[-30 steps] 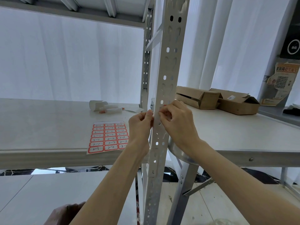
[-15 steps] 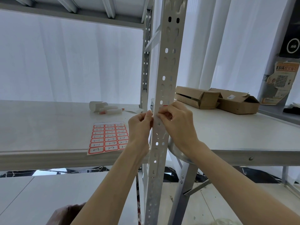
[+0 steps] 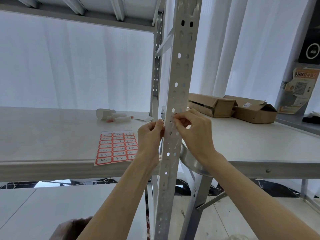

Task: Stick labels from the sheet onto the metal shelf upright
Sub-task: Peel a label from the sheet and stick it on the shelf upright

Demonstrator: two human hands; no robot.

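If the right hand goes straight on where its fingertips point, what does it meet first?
The perforated grey metal shelf upright; the right hand, pinching a red-edged label, seems to touch it.

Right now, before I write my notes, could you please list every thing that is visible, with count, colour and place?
metal shelf upright: one, pale grey, perforated, centre
rear upright: one, grey, behind it
shelf board: one, white, left
label sheet: one, white with red-framed labels, on the board, left of the front upright
label: one, only a red edge shows, on the front upright
tubes: count unclear, white with orange tips, behind the sheet
cardboard boxes: two, brown, right surface
metal rim: one, silver, under the right wrist
poster: one, orange and white, right wall
curtain: white, background
left hand: pinches the front upright's left edge
right hand: pinches the label
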